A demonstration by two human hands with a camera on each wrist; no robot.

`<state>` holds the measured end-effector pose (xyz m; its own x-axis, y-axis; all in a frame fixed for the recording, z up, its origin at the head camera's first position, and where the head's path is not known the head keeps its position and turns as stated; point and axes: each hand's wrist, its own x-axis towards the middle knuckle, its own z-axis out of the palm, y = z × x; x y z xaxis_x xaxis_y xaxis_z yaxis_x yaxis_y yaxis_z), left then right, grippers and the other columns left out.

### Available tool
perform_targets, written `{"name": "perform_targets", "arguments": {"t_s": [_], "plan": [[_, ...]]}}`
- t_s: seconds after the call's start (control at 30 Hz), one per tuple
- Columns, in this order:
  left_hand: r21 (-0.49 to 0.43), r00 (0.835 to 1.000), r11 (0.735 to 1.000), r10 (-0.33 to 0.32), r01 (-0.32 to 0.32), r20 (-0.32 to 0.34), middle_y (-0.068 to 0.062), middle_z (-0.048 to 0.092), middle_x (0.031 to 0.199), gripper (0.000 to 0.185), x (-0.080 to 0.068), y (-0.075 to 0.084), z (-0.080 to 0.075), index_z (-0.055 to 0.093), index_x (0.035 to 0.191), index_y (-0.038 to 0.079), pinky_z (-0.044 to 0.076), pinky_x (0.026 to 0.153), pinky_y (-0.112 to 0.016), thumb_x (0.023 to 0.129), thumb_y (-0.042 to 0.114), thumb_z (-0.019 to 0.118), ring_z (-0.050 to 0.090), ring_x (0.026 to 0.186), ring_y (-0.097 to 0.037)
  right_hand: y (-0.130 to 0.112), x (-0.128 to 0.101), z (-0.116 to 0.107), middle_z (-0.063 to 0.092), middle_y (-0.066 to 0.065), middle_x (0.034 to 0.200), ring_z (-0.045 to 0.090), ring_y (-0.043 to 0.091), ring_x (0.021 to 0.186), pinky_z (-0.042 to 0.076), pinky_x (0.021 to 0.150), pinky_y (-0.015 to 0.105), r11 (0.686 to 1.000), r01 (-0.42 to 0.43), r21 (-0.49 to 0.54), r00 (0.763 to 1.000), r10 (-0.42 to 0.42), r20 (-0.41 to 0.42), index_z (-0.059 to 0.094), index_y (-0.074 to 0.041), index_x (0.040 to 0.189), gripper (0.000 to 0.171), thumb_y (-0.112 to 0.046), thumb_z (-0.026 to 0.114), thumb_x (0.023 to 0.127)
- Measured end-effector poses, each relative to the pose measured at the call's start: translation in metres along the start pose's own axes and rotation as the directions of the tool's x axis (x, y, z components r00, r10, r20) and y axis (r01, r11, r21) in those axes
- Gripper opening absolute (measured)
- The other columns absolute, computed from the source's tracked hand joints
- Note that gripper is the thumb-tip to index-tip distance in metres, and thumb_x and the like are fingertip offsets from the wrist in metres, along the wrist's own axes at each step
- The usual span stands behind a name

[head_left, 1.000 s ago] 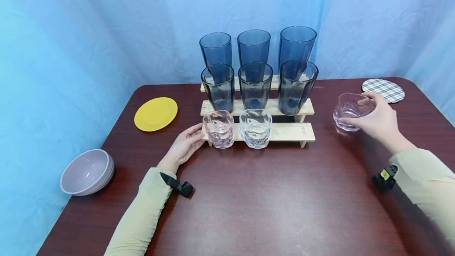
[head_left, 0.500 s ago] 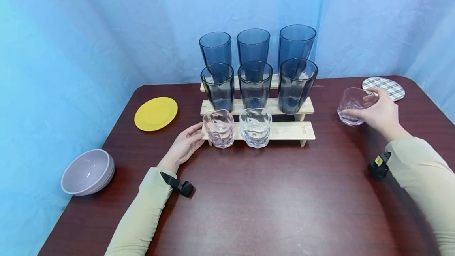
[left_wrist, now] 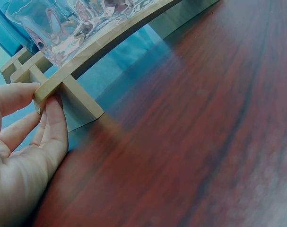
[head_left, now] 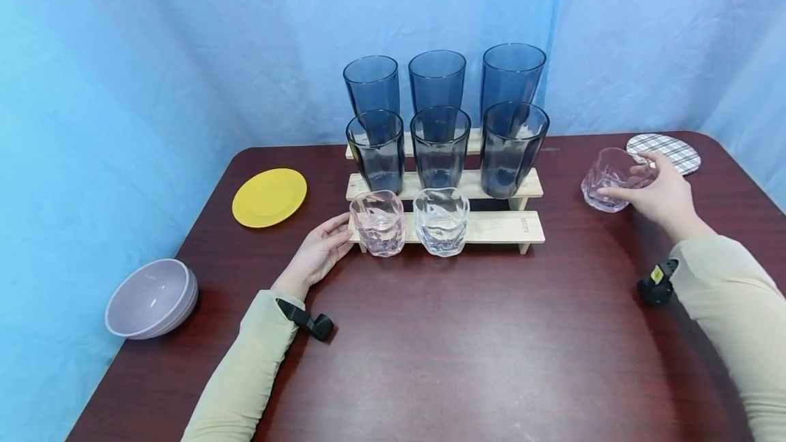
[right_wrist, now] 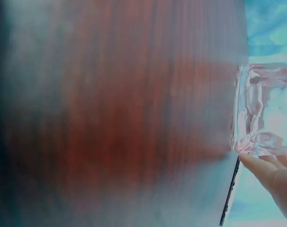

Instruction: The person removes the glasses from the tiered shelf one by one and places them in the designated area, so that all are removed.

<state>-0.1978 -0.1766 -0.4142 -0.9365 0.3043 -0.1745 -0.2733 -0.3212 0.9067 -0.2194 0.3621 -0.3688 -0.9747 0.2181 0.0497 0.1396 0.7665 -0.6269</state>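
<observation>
Gripping clear glass (head_left: 604, 184) w/ R fingers (right_wrist: 262, 171), L fingers (left_wrist: 56, 124) pinching rack (head_left: 499, 226)

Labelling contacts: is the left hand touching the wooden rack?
Touching. The left wrist view shows it plainly: the left hand pinches one end of the wooden rack between thumb and fingers.

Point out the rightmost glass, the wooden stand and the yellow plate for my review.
Rightmost glass (head_left: 604, 172): head view, on its clear side wall.
Wooden stand (head_left: 500, 227): head view, on the bare right part of its front step.
Yellow plate (head_left: 269, 198): head view, on the middle of its upper face.
</observation>
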Motion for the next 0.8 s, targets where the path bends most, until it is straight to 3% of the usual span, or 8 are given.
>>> {"name": "perform_targets", "arguments": {"t_s": [0.27,0.6,0.8], "plan": [[-0.002,1.0,1.0,-0.008,0.008,-0.003,0.003,0.058,0.101,0.055,-0.001,-0.001,0.0,0.016,0.149,-0.004,0.049,0.076,-0.015,0.098,-0.007,0.037,0.061,0.087,-0.003,0.007,0.007,-0.004,0.018,0.03,0.151,0.018,0.051,0.136,0.02,0.106,0.065,0.999,-0.042,-0.007,0.999,0.042,-0.022,0.01,-0.004,0.152,0.103,-0.05,0.069,0.08],[-0.006,1.0,1.0,-0.009,0.009,0.007,0.003,0.058,0.101,0.055,-0.002,-0.002,-0.001,0.016,0.149,-0.004,0.049,0.077,-0.015,0.098,-0.007,0.037,0.061,0.086,-0.003,0.008,0.015,-0.004,0.018,0.03,0.151,0.016,0.049,0.138,0.011,0.111,0.06,0.998,-0.057,0.01,0.996,0.058,-0.062,0.01,0.0,0.15,0.101,-0.044,0.07,0.082],[0.001,1.0,1.0,0.001,-0.001,0.009,0.003,0.059,0.101,0.054,-0.001,-0.002,-0.002,0.017,0.148,-0.005,0.049,0.077,-0.015,0.098,-0.007,0.036,0.061,0.086,-0.003,0.006,0.021,-0.002,0.021,0.033,0.149,0.021,0.05,0.135,0.018,0.11,0.06,0.996,-0.087,0.021,0.993,0.089,-0.084,0.01,0.001,0.15,0.102,-0.047,0.069,0.081]]}}
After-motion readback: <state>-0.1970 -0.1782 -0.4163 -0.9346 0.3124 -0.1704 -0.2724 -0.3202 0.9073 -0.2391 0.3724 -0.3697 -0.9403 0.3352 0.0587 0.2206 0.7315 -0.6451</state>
